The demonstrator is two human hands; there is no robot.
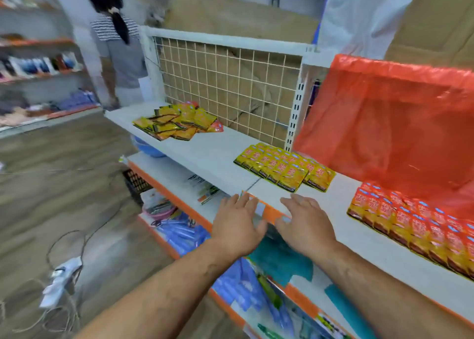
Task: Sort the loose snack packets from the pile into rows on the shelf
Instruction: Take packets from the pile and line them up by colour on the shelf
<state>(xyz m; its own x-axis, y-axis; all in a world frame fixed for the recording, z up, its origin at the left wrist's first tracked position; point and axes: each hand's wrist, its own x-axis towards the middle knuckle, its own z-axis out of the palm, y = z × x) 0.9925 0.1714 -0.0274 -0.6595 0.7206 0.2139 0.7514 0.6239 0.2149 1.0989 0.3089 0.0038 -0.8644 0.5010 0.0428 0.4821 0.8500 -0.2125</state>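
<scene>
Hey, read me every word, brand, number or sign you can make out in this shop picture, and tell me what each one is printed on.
No text here can be read with certainty.
On the yellow packet rows: large red characters, too blurred to read.
On the red packet rows: print too blurred to read.
On the loose pile: nothing legible.
On the shelf-edge tag: blurred, possibly blank.
On the leaflets on the lower shelf: print too small.

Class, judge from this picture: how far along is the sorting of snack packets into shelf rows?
Done: neat rows of yellow packets and of red-orange packets on the white shelf. In hand: nothing; left hand and right hand are open by the shelf's front edge. Left: the loose pile of yellow packets.
</scene>
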